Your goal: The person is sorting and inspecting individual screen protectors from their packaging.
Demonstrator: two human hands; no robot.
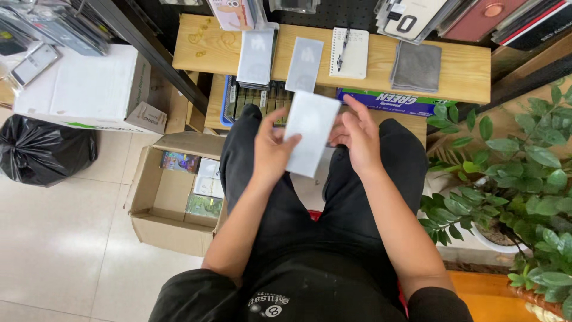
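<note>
I sit in black trousers before a low wooden shelf (459, 74). My left hand (271, 149) grips a flat white rectangular packet (311, 134) by its left edge, holding it above my knees. My right hand (357, 137) is by the packet's right side, fingers spread, fingertips touching or nearly touching its edge. On the shelf just beyond lie a small stack of similar white packets (256, 56) and a single one (304, 64).
On the shelf rest a spiral notepad with a pen (350, 52) and a folded grey cloth (416, 67). An open cardboard box (173, 200) of small packs stands at my left knee. A white box (83, 83), a black bag (42, 149) and a potted plant (524, 185) surround me.
</note>
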